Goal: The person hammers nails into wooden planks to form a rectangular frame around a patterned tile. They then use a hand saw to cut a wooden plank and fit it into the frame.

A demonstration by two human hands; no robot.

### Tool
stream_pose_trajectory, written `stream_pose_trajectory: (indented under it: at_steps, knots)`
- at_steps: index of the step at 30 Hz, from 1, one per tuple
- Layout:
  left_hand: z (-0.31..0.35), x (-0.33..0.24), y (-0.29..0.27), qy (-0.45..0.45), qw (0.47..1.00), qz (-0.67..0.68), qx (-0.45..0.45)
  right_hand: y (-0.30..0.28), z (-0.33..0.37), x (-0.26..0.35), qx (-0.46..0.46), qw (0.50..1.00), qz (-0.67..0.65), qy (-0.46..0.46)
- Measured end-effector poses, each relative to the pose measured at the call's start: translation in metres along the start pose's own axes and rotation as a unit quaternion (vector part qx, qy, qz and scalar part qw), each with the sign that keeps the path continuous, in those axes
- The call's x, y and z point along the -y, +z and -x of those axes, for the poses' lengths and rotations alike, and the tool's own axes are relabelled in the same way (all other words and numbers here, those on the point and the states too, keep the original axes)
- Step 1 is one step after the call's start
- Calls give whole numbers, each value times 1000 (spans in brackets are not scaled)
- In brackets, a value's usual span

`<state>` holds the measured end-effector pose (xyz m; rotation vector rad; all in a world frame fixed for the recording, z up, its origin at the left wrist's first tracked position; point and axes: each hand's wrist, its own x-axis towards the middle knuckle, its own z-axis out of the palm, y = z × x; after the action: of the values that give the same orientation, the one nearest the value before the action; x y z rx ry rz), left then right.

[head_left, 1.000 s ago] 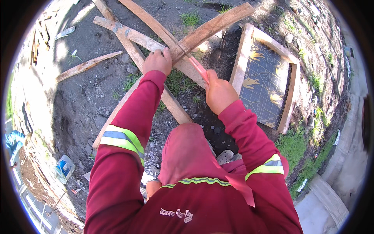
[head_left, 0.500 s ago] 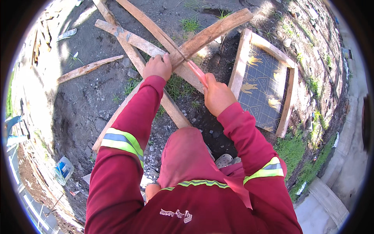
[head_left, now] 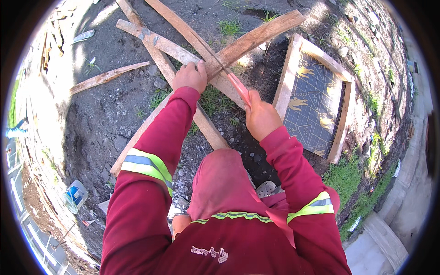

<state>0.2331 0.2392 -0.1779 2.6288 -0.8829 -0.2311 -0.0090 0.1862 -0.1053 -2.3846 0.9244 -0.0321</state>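
My right hand (head_left: 263, 117) is closed round the red handle of a handsaw (head_left: 238, 86). Its thin dark blade, seen nearly edge-on, lies across a wooden plank (head_left: 261, 40) that slants up to the right. Beside the cut, my left hand (head_left: 190, 78) presses down on the near end of that plank, fingers bent over the wood. Beneath it another plank (head_left: 172, 49) runs from upper left to lower right and supports the crossing. Where the blade meets the wood, the depth of any cut is too small to tell.
Other long planks (head_left: 158, 59) cross on the dark soil around my hands. To the right lies a wooden frame (head_left: 344, 123) with a dark printed panel inside. A loose stick (head_left: 107, 79) and a clear plastic bottle (head_left: 75, 197) are at left. My knee (head_left: 217, 178) is close below the planks.
My right hand and the saw have drawn back slightly toward me. The left hand keeps its place on the plank; the whole view has shifted a little.
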Motion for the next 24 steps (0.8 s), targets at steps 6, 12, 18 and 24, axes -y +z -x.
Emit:
stream_pose_trajectory:
  at_steps: [6,12,18,24]
  knots:
    - [4,7,15,-1,1000,2,-8,-85,116,19,49,997,5,66]
    - [4,4,12,-1,1000,-11,-12,-25,5,18,16,1000,-11,4]
    - [2,4,13,-8,1000,4,-10,14,-5,-16,-15,999,-37,-6]
    - [2,3,13,-11,1000,0,-9,28,-16,-16,-44,992,-114,-18]
